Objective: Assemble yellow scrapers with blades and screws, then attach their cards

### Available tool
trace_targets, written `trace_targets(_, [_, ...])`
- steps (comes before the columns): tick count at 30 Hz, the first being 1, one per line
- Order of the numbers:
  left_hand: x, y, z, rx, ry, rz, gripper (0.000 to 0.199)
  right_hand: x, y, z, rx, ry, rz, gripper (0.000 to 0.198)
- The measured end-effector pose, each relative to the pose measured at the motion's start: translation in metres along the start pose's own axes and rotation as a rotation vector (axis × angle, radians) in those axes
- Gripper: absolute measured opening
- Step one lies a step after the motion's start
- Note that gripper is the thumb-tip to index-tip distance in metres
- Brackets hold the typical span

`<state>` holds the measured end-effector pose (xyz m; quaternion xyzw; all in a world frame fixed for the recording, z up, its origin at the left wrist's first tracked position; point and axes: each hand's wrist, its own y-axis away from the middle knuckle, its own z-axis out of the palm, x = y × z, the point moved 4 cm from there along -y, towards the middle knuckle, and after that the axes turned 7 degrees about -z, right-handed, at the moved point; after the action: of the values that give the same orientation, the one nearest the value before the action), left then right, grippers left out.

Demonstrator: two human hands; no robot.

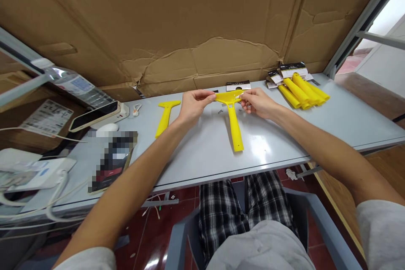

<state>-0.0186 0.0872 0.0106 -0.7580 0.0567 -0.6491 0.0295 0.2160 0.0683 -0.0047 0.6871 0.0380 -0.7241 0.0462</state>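
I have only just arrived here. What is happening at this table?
A person seated at the table is handling a yellow T-shaped tool. The left hand pinches one end of its wide head; the right hand holds the other. The handle points toward the person. A second yellow tool lies to the left, and several yellow pieces with printed cards lie to the right.

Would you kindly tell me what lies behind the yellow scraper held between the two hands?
A printed card shows behind the yellow scraper, then brown cardboard; whatever the yellow scraper covers cannot be seen.
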Motion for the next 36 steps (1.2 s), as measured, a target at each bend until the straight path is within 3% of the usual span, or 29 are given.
trace_targets(3, [-0.007,-0.003,0.000,-0.013,0.042,-0.065,0.032,0.000,0.000,0.000,0.003,-0.004,0.002,0.023])
trace_targets(8, [-0.011,-0.002,0.006,-0.165,0.235,-0.197,0.033,0.000,0.001,0.002,0.002,0.006,0.007,0.023])
trace_targets(14, [-0.014,-0.004,0.009,-0.224,0.280,-0.223,0.038,-0.001,0.001,0.003,-0.009,0.008,-0.003,0.024])
trace_targets(36, [-0.016,-0.004,0.010,-0.206,0.274,-0.257,0.024,0.005,-0.003,0.000,-0.020,-0.003,-0.018,0.020])
